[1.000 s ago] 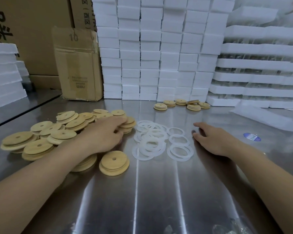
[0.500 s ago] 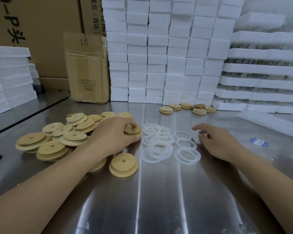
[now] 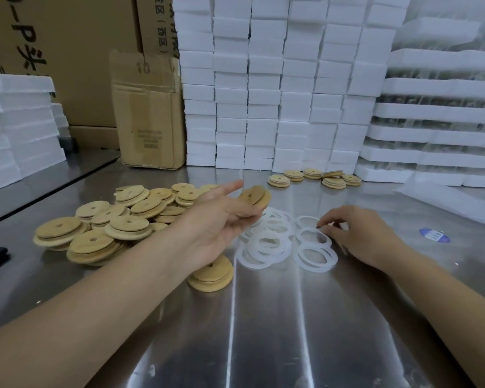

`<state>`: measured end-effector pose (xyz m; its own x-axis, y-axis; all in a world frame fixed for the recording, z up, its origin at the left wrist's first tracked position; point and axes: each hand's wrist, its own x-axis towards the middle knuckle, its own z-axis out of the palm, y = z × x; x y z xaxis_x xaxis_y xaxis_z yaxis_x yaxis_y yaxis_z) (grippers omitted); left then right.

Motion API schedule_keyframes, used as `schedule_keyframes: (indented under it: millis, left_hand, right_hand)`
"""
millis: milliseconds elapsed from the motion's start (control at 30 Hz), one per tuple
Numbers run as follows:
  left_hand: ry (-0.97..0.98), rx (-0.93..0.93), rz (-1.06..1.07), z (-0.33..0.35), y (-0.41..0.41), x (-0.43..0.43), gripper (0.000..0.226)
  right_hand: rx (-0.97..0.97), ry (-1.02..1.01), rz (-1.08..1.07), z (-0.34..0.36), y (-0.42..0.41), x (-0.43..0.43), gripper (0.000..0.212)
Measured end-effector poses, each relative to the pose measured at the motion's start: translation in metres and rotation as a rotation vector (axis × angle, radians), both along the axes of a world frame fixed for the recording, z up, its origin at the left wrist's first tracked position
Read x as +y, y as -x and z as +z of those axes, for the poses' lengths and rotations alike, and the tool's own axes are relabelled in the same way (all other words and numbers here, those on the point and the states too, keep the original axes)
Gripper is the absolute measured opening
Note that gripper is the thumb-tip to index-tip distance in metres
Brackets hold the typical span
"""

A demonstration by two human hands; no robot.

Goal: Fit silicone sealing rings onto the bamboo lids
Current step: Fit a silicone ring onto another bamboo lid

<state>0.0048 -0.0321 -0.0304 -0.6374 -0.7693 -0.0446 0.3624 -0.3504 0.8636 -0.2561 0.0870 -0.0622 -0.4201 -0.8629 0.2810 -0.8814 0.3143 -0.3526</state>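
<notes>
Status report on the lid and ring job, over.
Left hand holds one bamboo lid above the table. Right hand pinches a silicone ring at its edge. Nothing blocking.

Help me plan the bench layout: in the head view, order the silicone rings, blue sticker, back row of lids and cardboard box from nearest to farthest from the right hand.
1. Silicone rings: at the right hand's fingertips, on its left.
2. Blue sticker: just to its right.
3. Back row of lids: beyond it, against the foam stacks.
4. Cardboard box: far back left.

Bamboo lid [image 3: 254, 198] tilted, lifted above silicone rings [image 3: 275, 239].
</notes>
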Motion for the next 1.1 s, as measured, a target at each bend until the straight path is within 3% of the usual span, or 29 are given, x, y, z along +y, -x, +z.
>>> schedule_keyframes:
  millis: [200, 300, 400, 567, 800, 933, 1100]
  left_hand:
    - [-0.122, 0.072, -0.077, 0.003, -0.002, 0.010, 0.060]
    - [-0.134, 0.079, -0.079, 0.002, -0.003, 0.006, 0.050]
    - [-0.153, 0.069, -0.050, 0.002, -0.004, 0.004, 0.041]
    - [-0.149, -0.001, -0.038, 0.001, -0.004, 0.008, 0.043]
    - [-0.101, -0.025, -0.170, 0.000, -0.002, 0.015, 0.049]
    - [-0.025, -0.064, -0.165, -0.003, 0.000, 0.017, 0.041]
    - [0.061, -0.096, -0.220, -0.003, 0.000, 0.021, 0.040]
  right_hand:
    - [-0.024, 0.157, -0.052, 0.004, -0.006, -0.002, 0.015]
    - [-0.213, 0.348, -0.066, 0.012, -0.014, -0.001, 0.011]
    - [-0.408, 0.474, 0.057, 0.020, -0.032, 0.002, 0.011]
    - [-0.328, 0.634, 0.272, 0.032, -0.080, 0.006, 0.012]
    - [-0.202, 0.407, 0.386, 0.026, -0.096, 0.004, 0.010]
    - [-0.215, 0.461, 0.380, 0.023, -0.095, 0.001, 0.021]
    - [-0.367, 0.527, 0.404, 0.024, -0.093, 0.001, 0.030]
